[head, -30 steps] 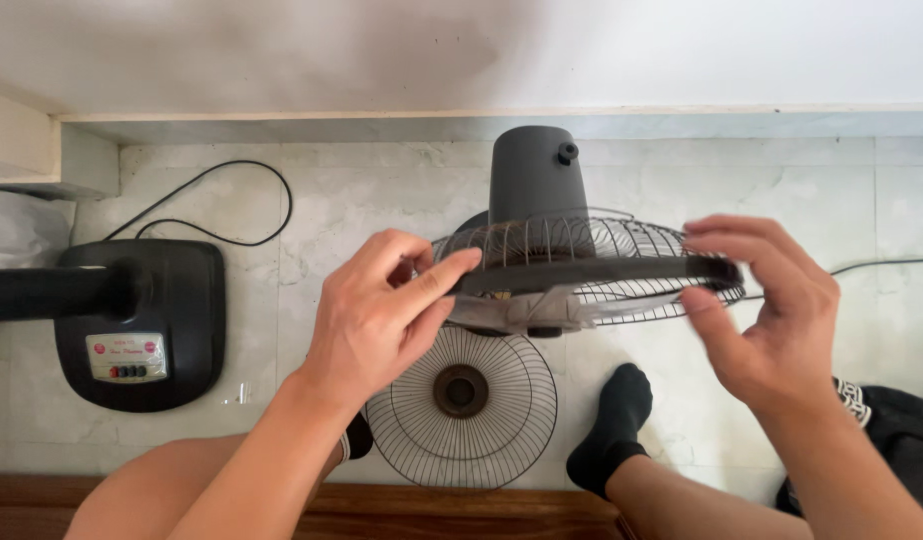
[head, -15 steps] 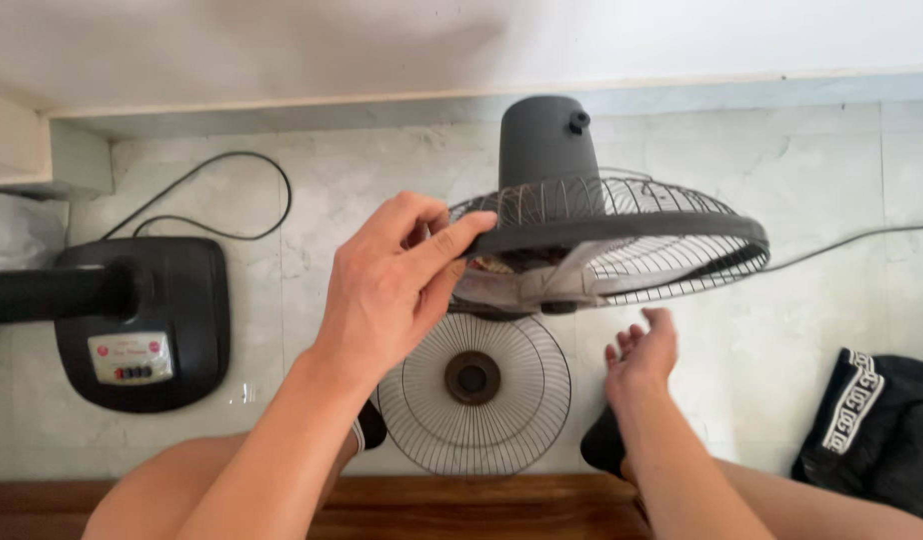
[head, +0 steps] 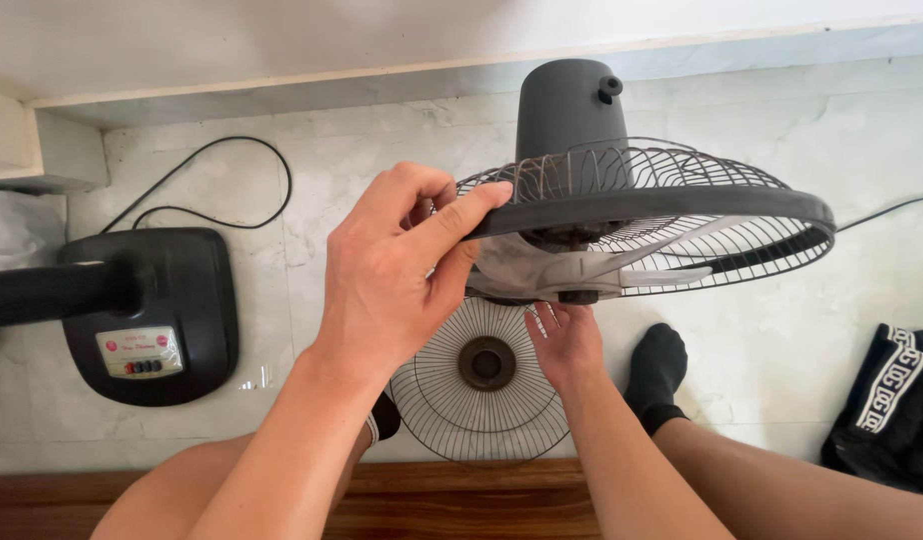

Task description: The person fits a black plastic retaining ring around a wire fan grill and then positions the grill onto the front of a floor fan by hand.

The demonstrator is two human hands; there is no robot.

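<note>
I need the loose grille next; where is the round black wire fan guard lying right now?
The round black wire fan guard lies flat on the marble floor, low centre in the head view, directly under the held fan head, beside the right hand.

a pale rectangular label (head: 142, 352) with red dots lies on the black fan base (head: 197, 300).

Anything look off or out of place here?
Yes: the fan is in pieces. The round wire front grille lies flat on the marble floor, and the black fan base sits apart at left. The left hand grips the dark fan head's rim.
</note>
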